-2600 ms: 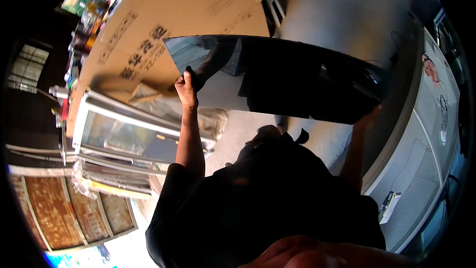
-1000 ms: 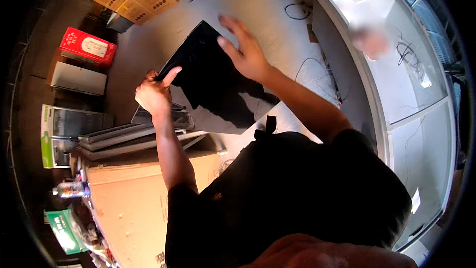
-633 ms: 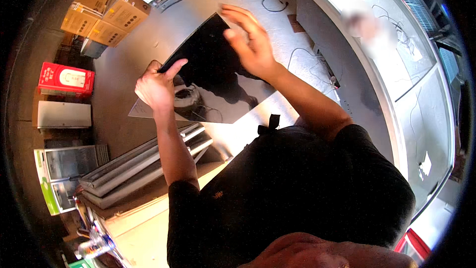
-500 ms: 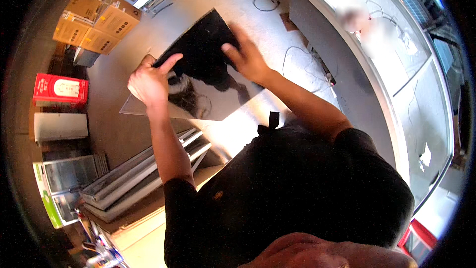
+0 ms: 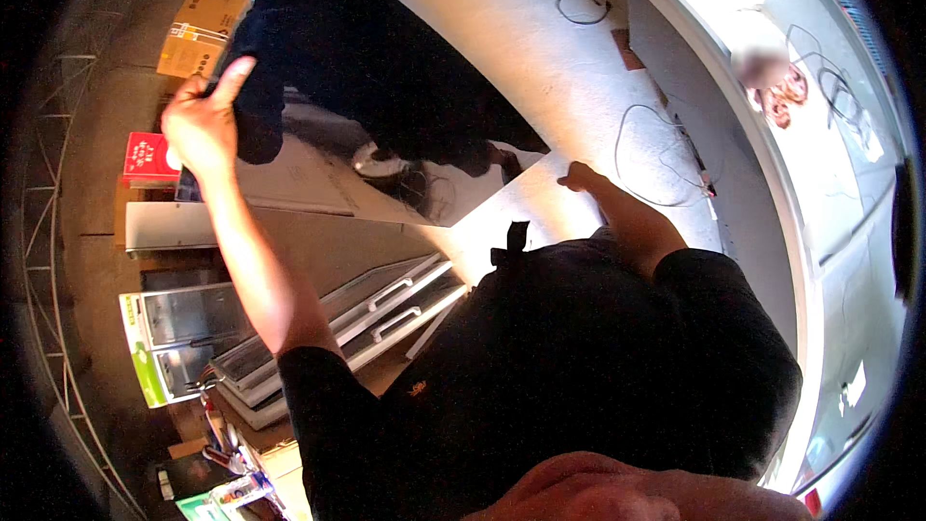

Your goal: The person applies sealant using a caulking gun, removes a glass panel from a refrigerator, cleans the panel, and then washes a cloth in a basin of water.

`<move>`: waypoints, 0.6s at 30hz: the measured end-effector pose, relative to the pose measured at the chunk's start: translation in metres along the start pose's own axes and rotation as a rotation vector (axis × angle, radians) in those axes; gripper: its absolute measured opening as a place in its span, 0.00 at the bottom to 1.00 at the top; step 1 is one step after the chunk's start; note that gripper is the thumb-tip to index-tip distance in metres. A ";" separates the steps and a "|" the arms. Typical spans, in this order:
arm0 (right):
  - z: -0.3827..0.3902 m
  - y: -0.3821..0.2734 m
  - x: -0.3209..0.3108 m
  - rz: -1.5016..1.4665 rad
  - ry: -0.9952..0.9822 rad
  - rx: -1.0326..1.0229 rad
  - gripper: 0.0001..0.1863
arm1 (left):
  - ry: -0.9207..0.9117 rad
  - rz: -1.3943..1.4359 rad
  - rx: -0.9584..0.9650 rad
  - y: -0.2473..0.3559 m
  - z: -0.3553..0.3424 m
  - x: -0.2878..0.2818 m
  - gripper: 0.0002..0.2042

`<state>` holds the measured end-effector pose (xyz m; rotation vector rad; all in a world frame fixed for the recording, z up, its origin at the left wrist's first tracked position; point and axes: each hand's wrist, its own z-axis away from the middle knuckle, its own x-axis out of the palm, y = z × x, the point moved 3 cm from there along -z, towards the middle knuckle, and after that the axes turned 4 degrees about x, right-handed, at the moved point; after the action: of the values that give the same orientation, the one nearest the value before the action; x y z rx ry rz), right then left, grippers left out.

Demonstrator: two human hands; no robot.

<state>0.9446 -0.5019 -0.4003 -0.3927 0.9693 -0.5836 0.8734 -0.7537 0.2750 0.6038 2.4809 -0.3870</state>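
Observation:
A large glossy black panel (image 5: 386, 58) slants across the upper middle, its lower face mirroring the room. My left hand (image 5: 204, 125) grips its left edge, thumb laid over the front face and fingers hidden behind. Just below and right of the panel's right corner is my right hand (image 5: 582, 178), apart from the panel, its fingers curled with nothing visible in them.
White-framed panels with handles (image 5: 395, 309) lean below the black one. Cardboard boxes (image 5: 207, 10), a red box (image 5: 149, 159) and a white box (image 5: 169, 226) line the left. A long white cabinet (image 5: 738, 174) stands right, beside a loose cable (image 5: 622, 154) on the floor.
The panel has swung up and left, showing far more of its face. My left hand has moved left with it. My right hand has left the panel, moving right and down.

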 end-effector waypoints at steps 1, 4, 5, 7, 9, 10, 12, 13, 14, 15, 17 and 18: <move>-0.029 0.036 0.001 -0.271 -0.198 0.192 0.32 | 0.029 0.014 -0.025 0.012 -0.027 0.013 0.30; -0.047 -0.002 -0.001 -1.263 -0.226 0.006 0.40 | 0.049 -0.100 -0.005 -0.009 -0.075 -0.002 0.30; -0.035 -0.033 -0.017 -1.403 -0.288 0.058 0.47 | 0.044 -0.136 -0.069 -0.025 -0.078 -0.005 0.30; -0.042 -0.054 -0.058 -1.704 -0.485 -0.181 0.49 | -0.063 -0.205 -0.190 -0.052 -0.110 0.009 0.29; -0.052 -0.082 -0.102 -1.966 -0.584 -0.410 0.46 | -0.033 -0.215 -0.248 -0.056 -0.129 0.029 0.30; -0.048 -0.100 -0.125 -2.141 -0.639 -0.496 0.45 | -0.047 -0.187 -0.302 -0.075 -0.130 0.035 0.35; -0.052 -0.124 -0.167 -2.417 -0.574 -0.390 0.42 | -0.204 -0.504 -0.406 -0.161 -0.145 0.043 0.44; -0.054 -0.126 -0.185 -2.365 -0.475 -0.419 0.41 | -0.278 -0.524 -0.408 -0.197 -0.146 0.052 0.47; -0.058 -0.128 -0.208 -2.190 -0.279 -0.400 0.39 | -0.351 -0.541 -0.406 -0.232 -0.148 0.061 0.50; -0.100 -0.094 -0.231 -1.932 -0.051 -0.545 0.33 | -0.377 -0.492 -0.431 -0.238 -0.167 0.099 0.49; -0.115 -0.084 -0.271 -1.760 0.075 -0.440 0.26 | -0.473 -0.475 -0.540 -0.275 -0.161 0.146 0.48; -0.080 -0.115 -0.300 -1.849 -0.038 -0.251 0.24 | -0.507 -0.255 -0.668 -0.322 -0.131 0.146 0.47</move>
<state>0.7131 -0.4092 -0.1816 -1.5357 0.3810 -2.0817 0.5470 -0.9298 0.3426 -0.0834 2.0101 0.1889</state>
